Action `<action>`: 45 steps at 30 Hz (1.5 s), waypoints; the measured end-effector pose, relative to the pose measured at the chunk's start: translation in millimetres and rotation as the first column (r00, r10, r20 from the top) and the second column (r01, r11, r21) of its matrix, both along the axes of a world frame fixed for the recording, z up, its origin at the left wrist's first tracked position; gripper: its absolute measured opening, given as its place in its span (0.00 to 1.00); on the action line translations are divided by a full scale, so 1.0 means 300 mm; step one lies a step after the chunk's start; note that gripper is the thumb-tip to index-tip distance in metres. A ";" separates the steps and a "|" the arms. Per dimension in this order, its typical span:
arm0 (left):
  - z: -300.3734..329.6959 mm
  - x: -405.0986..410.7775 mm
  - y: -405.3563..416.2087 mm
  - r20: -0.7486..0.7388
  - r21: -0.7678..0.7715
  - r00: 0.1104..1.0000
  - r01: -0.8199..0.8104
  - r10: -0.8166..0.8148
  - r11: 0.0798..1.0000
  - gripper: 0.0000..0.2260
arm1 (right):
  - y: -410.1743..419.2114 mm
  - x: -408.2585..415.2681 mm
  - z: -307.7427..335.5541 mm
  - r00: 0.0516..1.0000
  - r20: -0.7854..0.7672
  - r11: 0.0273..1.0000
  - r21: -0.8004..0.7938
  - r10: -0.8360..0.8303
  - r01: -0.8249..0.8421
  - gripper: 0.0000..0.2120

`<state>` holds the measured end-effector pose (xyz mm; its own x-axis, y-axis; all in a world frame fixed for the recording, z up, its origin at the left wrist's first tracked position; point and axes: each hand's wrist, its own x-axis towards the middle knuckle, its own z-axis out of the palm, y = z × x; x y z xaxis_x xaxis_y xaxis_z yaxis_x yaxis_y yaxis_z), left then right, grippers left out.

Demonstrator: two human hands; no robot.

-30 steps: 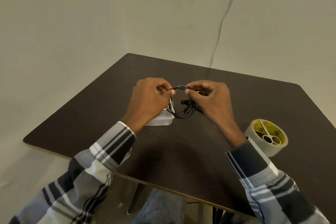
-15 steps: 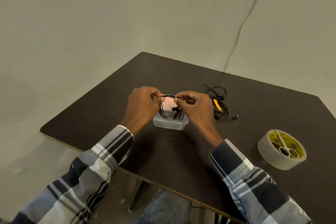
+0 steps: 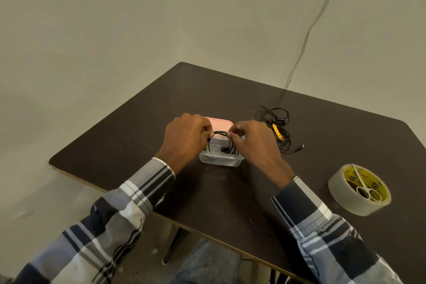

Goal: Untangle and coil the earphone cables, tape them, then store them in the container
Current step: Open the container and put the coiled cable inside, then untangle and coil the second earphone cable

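Left hand: fingers curled, pinching the left end of the coil's top arc; back of hand toward camera, plaid sleeve running off toward 7 o'clock.
Right hand: fingers curled, pinching the right end of the same arc; plaid cuff trailing toward 5 o'clock.
Coiled earphone cable: black, held between both hands, directly over the open container; lower loops hanging down inside the container walls, one earbud visible among them. Contact with the container floor: cannot tell.
Tape on the coil: not discernible at this size.
Container: clear plastic tub, standing on the table at the centre of the working area, between the two wrists.
Pink lid: flat, just behind the container at 12 o'clock, partly covered by both hands.
Second earphone cable: black, loose and tangled, lying on the table at 2 o'clock of the container, just beyond the right hand; a yellow tag among its strands, plug end pointing toward 3 o'clock.
Tape roll: clear tape, lying flat at 4 o'clock of the container, well apart from it.
Scissors: small, white-handled, resting inside the roll's core with blades pointing toward 11 o'clock.
Table: dark brown top, set into a corner of plain walls.
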<state>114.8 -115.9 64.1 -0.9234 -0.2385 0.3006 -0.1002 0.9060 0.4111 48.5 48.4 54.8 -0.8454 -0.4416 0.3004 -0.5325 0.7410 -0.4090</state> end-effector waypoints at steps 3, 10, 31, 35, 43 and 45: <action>-0.004 -0.006 0.010 0.042 -0.064 0.999 0.025 -0.022 0.998 0.07 | 0.014 -0.015 -0.002 1.000 0.017 0.998 0.059 0.020 -0.021 0.09; 0.004 -0.029 0.034 0.120 -0.090 0.992 0.040 -0.029 0.995 0.06 | 0.005 -0.024 -0.009 1.000 -0.019 0.995 0.101 0.022 -0.020 0.08; -0.038 -0.007 -0.064 0.112 -0.133 0.977 -0.165 0.180 0.977 0.07 | 0.075 -0.010 -0.034 0.986 0.142 0.940 -0.339 0.090 -0.037 0.05; -0.035 -0.009 -0.074 0.096 -0.173 0.969 -0.209 0.228 0.962 0.06 | 0.146 -0.027 -0.057 0.988 0.152 0.947 -0.317 -0.003 0.052 0.05; 0.000 -0.059 0.034 -0.045 -0.138 0.994 -0.109 0.103 0.984 0.09 | 0.324 -0.060 -0.091 0.958 0.148 0.915 -0.290 -0.246 0.280 0.06; 0.005 -0.078 0.093 -0.085 -0.130 0.995 -0.054 0.044 0.990 0.08 | 0.362 -0.065 -0.095 0.949 0.127 0.909 -0.275 -0.290 0.314 0.06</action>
<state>91.4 -87.9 65.6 -0.8825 -0.2360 0.4068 -0.1167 0.9478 0.2966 28.9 157.0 26.3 -0.9515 -0.0662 0.3006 -0.2578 0.7048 -0.6609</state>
